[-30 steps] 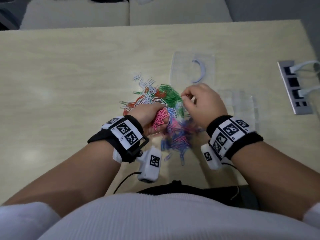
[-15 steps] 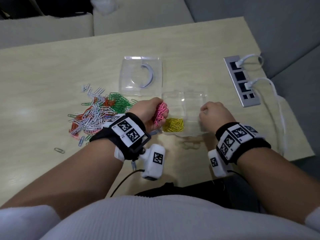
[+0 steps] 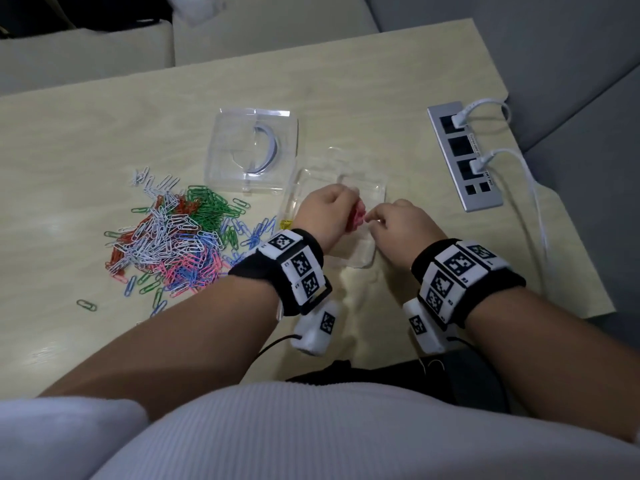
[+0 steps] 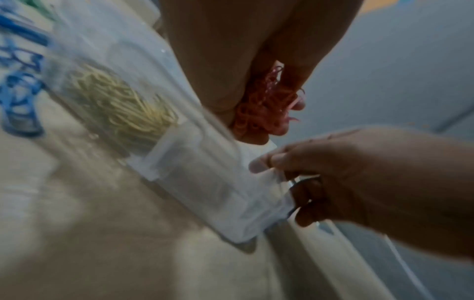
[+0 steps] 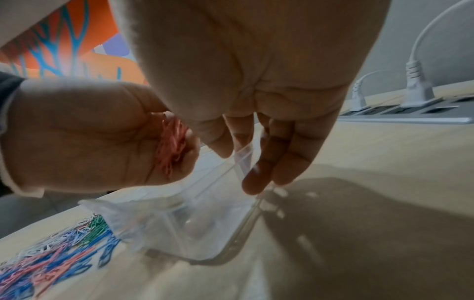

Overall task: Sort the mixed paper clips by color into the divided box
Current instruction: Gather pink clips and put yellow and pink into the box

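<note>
My left hand grips a bunch of pink paper clips and holds it over the clear divided box. The pink clips stick out of the fist above an empty compartment. Yellow clips fill the compartment nearest the pile. My right hand pinches the box's right wall between its thumb and fingers. The mixed pile of clips, white, green, red, blue and pink, lies to the left of the box.
The box's clear lid lies behind the pile. A grey power strip with two white cables plugged in sits at the right, near the table edge. A single clip lies loose at the front left.
My left hand carried the pink clips from the pile to above the box. My right hand left the pile and took hold of the box's right wall.
</note>
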`<state>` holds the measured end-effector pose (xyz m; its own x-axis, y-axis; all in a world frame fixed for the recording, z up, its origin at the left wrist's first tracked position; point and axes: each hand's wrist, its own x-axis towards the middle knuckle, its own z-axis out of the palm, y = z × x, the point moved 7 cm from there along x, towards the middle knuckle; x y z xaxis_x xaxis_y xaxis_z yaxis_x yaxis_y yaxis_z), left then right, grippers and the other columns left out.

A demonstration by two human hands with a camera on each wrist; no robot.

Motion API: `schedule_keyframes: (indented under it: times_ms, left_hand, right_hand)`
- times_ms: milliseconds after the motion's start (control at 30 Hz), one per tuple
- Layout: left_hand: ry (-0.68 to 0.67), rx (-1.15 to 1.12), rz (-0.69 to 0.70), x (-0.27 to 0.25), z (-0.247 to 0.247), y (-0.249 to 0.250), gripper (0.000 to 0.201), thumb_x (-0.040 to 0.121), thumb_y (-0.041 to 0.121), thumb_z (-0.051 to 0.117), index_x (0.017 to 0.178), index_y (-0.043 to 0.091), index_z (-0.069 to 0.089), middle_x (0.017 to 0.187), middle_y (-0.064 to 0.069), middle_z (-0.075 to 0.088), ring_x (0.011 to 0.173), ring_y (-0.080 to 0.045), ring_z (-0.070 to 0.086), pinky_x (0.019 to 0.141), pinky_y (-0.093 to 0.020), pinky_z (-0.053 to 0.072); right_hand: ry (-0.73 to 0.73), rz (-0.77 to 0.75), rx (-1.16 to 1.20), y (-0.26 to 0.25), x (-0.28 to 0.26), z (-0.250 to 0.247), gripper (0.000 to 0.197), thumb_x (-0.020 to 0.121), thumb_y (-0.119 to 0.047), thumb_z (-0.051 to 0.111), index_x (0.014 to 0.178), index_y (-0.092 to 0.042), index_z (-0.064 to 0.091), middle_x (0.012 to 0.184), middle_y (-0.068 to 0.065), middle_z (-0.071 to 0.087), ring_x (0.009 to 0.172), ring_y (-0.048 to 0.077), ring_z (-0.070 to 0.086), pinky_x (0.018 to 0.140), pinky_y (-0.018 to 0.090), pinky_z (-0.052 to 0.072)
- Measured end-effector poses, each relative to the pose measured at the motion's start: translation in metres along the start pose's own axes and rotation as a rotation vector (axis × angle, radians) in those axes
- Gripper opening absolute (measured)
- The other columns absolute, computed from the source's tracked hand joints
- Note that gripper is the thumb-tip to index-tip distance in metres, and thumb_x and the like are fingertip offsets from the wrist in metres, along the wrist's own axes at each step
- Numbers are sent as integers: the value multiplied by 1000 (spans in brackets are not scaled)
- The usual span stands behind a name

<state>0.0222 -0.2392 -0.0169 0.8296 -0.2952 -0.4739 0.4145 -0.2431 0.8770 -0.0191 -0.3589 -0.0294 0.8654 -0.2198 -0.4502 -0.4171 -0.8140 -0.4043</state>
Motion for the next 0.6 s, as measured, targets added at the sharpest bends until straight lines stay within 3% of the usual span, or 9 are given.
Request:
schedule_keyframes:
  times_ms: [167, 233, 300, 367, 400, 500, 600]
  left_hand:
    - [-79, 201, 94, -5, 6, -1, 32, 95, 21, 52, 71, 4, 66, 75, -17, 65, 65, -19, 54, 65, -27, 48]
    - [-98, 201, 103, -4, 8, -3, 33, 93, 23, 54, 67, 9, 67, 82, -18, 68, 70, -21, 56, 74, -34, 51]
    - [-115, 150, 84, -5, 9, -4, 34, 91, 28, 55, 61, 16, 66, 85, -16, 70, 77, -33, 60, 85, -44, 51]
    - [-130, 78, 67, -7, 10, -4, 31, 89, 31, 54, 64, 16, 68, 87, -15, 71, 87, -40, 63, 90, -51, 48]
    - [-134, 39, 69, -8, 10, -3, 28, 91, 28, 53, 71, 15, 68, 88, -16, 72, 88, -39, 64, 90, -50, 49]
    - [-139, -21, 76, -11, 10, -1, 19, 96, 13, 43, 97, 17, 61, 90, -16, 73, 86, -24, 61, 81, -32, 44]
    - [-123, -40, 61, -12, 7, -3, 29, 83, 13, 45, 96, 33, 61, 96, -10, 74, 83, -14, 52, 81, -30, 40]
  right_hand:
    - [-7, -54, -3, 2, 1, -2, 30, 97, -24, 42, 119, -21, 62, 116, 12, 51, 107, 28, 54, 87, 31, 40]
    - [-8, -63, 3, 4, 2, -3, 29, 97, -24, 41, 114, -21, 64, 111, 11, 51, 104, 29, 54, 86, 32, 41]
    - [-9, -73, 23, 5, 3, -3, 26, 96, -23, 42, 107, -21, 65, 104, 7, 48, 101, 28, 54, 84, 31, 42]
    - [-10, -78, 31, 6, 3, -2, 26, 96, -23, 42, 107, -21, 65, 102, 5, 46, 100, 27, 54, 82, 30, 40]
    - [-9, -77, 24, 6, 4, -2, 27, 96, -23, 42, 110, -21, 65, 105, 6, 48, 101, 28, 54, 81, 29, 40]
    - [3, -62, 10, 8, 5, -4, 31, 96, -22, 40, 118, -20, 62, 116, 11, 51, 105, 30, 54, 84, 32, 42]
    - [17, -63, 16, 9, 6, -3, 31, 97, -22, 40, 117, -19, 63, 117, 11, 52, 104, 30, 55, 86, 35, 44]
